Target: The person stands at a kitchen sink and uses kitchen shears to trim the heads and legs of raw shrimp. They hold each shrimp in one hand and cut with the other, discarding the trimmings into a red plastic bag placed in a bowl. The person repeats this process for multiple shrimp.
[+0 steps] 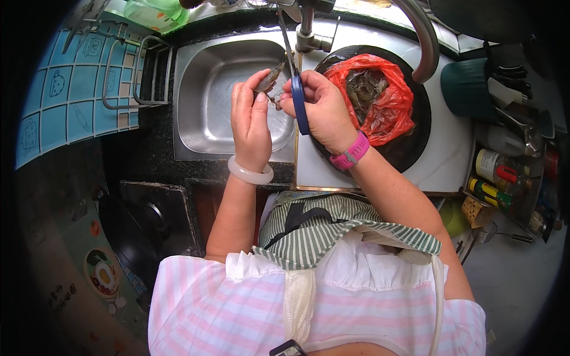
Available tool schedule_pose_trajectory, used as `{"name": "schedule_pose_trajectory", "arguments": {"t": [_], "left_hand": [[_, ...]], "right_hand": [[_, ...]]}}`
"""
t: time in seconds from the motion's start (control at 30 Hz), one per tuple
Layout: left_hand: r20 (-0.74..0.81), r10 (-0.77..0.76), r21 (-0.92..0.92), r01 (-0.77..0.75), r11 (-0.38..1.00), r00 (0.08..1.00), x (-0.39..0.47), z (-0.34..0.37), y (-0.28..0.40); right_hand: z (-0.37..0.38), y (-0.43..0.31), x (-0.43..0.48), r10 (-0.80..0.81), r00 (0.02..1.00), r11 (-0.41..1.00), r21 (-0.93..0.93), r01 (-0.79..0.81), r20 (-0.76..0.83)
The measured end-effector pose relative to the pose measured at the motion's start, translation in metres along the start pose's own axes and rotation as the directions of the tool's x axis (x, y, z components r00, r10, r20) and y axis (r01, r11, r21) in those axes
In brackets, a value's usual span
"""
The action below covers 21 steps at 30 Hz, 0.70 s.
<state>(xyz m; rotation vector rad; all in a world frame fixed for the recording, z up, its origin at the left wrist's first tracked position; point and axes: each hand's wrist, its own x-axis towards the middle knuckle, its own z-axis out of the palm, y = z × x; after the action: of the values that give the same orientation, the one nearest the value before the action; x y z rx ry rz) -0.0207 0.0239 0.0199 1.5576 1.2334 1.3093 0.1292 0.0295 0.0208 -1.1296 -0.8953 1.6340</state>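
Over the steel sink, my left hand holds a raw shrimp between thumb and fingers. My right hand is close beside it, with a pair of scissors with blue handles held in it, the blades pointing up toward the faucet. The right thumb and fingertips pinch at dark bits by the shrimp's legs or head; which part is too small to tell. Right of my right hand, a red plastic bag lies open on a round dark board, with several shrimp inside.
The sink basin lies beneath my hands, and the faucet rises behind them. A wire rack stands at the left. To the right are a green utensil holder and bottles. A black wok is at lower left.
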Motion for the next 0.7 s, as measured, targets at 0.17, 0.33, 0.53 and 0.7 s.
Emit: {"name": "schedule_pose_trajectory", "arguments": {"t": [0.17, 0.33, 0.53, 0.7], "left_hand": [[0.016, 0.035, 0.087, -0.036, 0.996, 0.999, -0.001, -0.003, -0.001], [0.014, 0.106, 0.158, -0.107, 0.982, 0.994, -0.001, -0.003, 0.000], [0.005, 0.098, 0.209, -0.097, 0.973, 0.995, 0.000, -0.006, 0.005], [-0.012, 0.078, 0.143, -0.075, 0.987, 0.997, 0.002, -0.011, 0.002]], "right_hand": [[0.005, 0.004, 0.001, -0.127, 0.992, 0.989, -0.080, 0.124, -0.028], [0.012, 0.006, 0.002, -0.170, 0.984, 0.980, -0.109, 0.163, -0.053], [0.015, 0.013, 0.006, -0.266, 0.957, 0.931, -0.289, 0.224, -0.114], [0.019, 0.014, 0.006, -0.398, 0.904, 0.885, -0.326, 0.332, -0.159]]}}
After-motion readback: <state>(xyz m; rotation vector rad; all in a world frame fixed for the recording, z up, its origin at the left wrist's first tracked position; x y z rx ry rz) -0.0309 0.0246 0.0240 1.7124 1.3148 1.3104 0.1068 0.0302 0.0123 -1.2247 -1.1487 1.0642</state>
